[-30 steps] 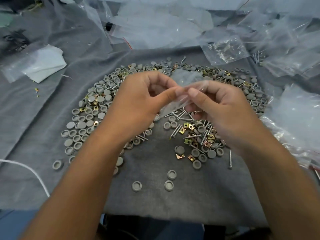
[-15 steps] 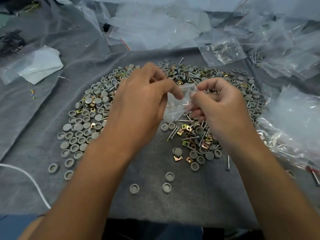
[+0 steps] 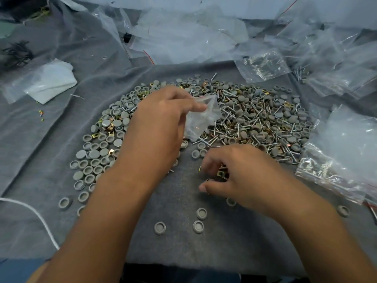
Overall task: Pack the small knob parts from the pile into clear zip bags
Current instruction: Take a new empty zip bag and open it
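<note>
A wide pile of grey knob caps (image 3: 98, 160), screws (image 3: 255, 119) and brass clips (image 3: 221, 173) lies on the grey cloth (image 3: 179, 248). My left hand (image 3: 159, 127) pinches a small clear zip bag (image 3: 201, 117) by its top edge, above the middle of the pile. My right hand (image 3: 240, 176) hovers low over the near edge of the pile. Its fingers curl loosely above a few brass clips, and the thumb stays apart from the fingertips. Three loose caps (image 3: 201, 213) lie nearer to me.
Clear bags (image 3: 183, 37) are heaped along the far edge, and a bag of screws (image 3: 265, 66) lies at the back right. More filled bags (image 3: 336, 160) lie at the right. A white cord (image 3: 30, 211) runs at the left, beside a folded bag (image 3: 47, 82).
My right hand let go of the bag and dropped to the near edge of the pile. My left hand keeps the bag alone, now slightly farther away.
</note>
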Motion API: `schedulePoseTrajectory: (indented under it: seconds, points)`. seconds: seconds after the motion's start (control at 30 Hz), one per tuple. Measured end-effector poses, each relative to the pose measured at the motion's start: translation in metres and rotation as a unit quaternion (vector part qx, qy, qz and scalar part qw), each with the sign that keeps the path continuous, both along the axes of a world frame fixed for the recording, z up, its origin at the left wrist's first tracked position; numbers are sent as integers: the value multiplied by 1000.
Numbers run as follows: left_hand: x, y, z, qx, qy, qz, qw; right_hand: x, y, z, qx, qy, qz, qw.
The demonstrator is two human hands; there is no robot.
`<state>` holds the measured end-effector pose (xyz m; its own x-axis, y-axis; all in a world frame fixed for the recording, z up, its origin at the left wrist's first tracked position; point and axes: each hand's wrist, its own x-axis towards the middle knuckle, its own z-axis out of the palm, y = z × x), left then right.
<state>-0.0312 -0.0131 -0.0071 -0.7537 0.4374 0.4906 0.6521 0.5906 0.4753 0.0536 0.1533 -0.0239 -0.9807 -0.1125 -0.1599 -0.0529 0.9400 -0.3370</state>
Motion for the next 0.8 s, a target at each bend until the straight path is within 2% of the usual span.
schedulePoseTrajectory:
  seconds: [0.1, 0.4, 0.47, 0.57, 0.67, 0.8]
  points:
    - [-1, 0, -1, -3, 9, 2, 1000, 0, -7, -2, 38, 16, 2, 999]
    - [0, 3, -2, 2, -1, -13, 1000, 1, -10, 0, 17, 50, -15, 999]
    - [0, 2, -3, 1, -5, -19, 1000, -1, -9, -2, -38, 56, -23, 997]
    - [0, 1, -5, -15, -9, -32, 999, -2, -3, 3, -182, 79, -39, 979]
    - [0, 2, -5, -35, -30, -36, 998, -1, 3, 9, -299, 128, -38, 945]
    - [2, 4, -4, -57, -36, -52, 996, 0, 2, 17, -439, 185, -32, 879]
